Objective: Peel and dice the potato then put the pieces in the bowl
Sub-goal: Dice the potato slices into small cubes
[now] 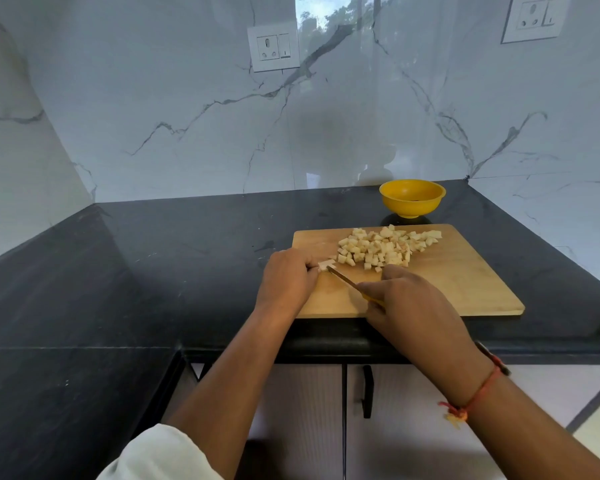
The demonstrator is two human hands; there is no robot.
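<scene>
Counter [153, 258] black, walls [187, 133] marble, left grip [286, 278] pinching potato piece [326, 264] on board [465, 282], right grip [413, 306] clasping knife [342, 277]

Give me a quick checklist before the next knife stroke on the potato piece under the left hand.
1. Left hand holds the potato piece on the cutting board: ok.
2. Right hand grips the knife, blade at the piece: ok.
3. Left fingertips clear of the blade: cannot tell, they sit very close.
4. Diced pile on the board, beside the cut: ok.
5. Yellow bowl upright behind the board: ok.
</scene>
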